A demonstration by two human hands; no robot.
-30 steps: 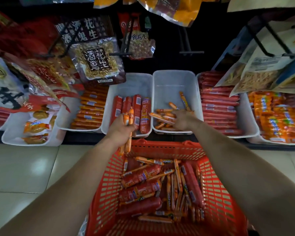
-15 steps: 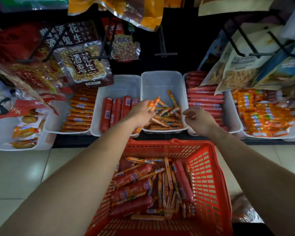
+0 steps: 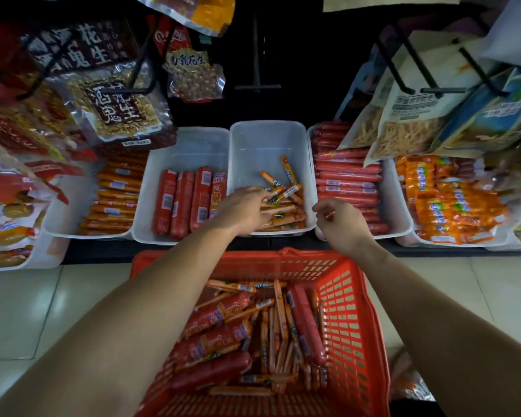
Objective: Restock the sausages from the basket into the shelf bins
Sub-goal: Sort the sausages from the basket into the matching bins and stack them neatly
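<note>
While both arms reach over the red basket, the left hand lies on the thin orange sausages in the middle white bin.

Its fingers are spread flat over the heap's near left part, and I cannot tell whether its grip holds any stick. The right hand hovers just beside that bin's front right corner, fingers loosely curled, grip released. Thick red sausages stand in the bin to the left; more thin and thick sausages lie mixed in the basket below, on the tiled floor.
</note>
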